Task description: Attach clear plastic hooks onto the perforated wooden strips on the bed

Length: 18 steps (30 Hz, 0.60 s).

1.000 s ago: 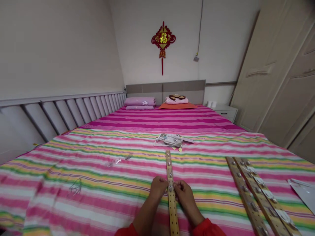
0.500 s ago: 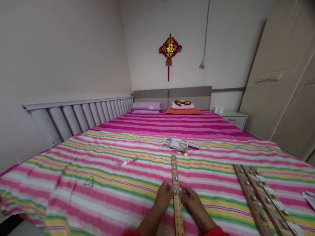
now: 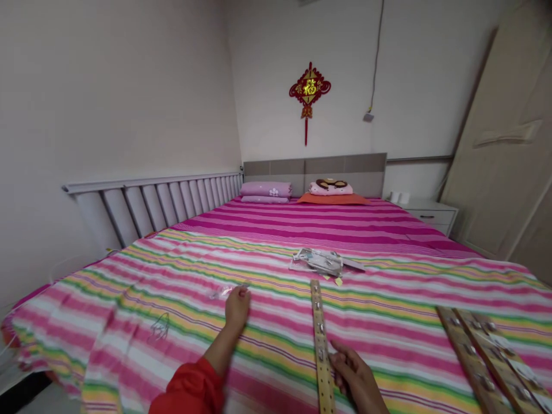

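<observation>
A long wooden strip with small metal fittings lies lengthwise on the striped bedspread in front of me. My right hand rests beside the strip's right edge, fingers curled, touching it. My left hand is stretched forward to the left, its fingertips at a small clear plastic bag on the spread. Its fingers are bunched, and whether they grip the bag is hidden. A crumpled clear packet with metal parts lies beyond the strip's far end.
Two more wooden strips with metal fittings lie at the right. A thin wire piece lies at the left. Slatted bed rail on the left, pillows and headboard at the back, nightstand and wardrobe on the right.
My left hand left the wooden strip and reached forward-left to the small plastic bag. My right hand stays by the strip. The camera has turned slightly left.
</observation>
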Available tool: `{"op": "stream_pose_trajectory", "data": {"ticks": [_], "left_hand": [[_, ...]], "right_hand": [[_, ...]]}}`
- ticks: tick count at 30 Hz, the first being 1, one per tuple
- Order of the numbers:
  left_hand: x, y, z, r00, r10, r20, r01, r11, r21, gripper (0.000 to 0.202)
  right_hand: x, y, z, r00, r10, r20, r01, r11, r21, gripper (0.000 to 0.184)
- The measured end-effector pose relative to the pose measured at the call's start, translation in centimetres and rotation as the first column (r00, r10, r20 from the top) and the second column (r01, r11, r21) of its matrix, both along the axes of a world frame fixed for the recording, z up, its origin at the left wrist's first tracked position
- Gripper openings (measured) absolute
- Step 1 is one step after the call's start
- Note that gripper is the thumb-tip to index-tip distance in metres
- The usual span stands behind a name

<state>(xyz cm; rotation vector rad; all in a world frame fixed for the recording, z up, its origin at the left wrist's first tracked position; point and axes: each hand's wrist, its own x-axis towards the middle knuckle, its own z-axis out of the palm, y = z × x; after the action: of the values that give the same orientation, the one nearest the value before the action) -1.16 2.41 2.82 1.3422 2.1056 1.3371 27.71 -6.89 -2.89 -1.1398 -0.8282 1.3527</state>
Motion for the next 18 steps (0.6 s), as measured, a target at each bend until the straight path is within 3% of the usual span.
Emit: {"op": "stream_pose_trajectory", "data": {"ticks": [3,8,13,18], "left_hand": [[-1.7,1.4,-0.4,0.994,0.041,-0.097,-0.045,0.998,-0.038,0.012],[-2.1,2.8,-1.4,0.980,0.096,-0.175,-0.121,0.984,-0.135,0.014],[-2.4,3.6,-1.8,0.977,0.128,-0.169,-0.160,0.969,-0.186,0.017],[-2.7,3.1,-1.6,0.990,0.111,-0.092,-0.122,0.985,-0.125,0.018]], "right_hand": [[0.1,0.2,-0.4,1.000,0.015,0.006,-0.015,1.000,0.000,0.054],[0.3,0.3,-1.0,0.999,0.041,0.007,-0.041,0.999,0.014,0.054],[-0.1,0.2,-1.6,1.000,-0.009,0.026,0.007,0.999,0.052,0.054],[-0.3,0.2,-1.8,0.998,-0.047,0.032,0.045,0.997,0.065,0.055]]}}
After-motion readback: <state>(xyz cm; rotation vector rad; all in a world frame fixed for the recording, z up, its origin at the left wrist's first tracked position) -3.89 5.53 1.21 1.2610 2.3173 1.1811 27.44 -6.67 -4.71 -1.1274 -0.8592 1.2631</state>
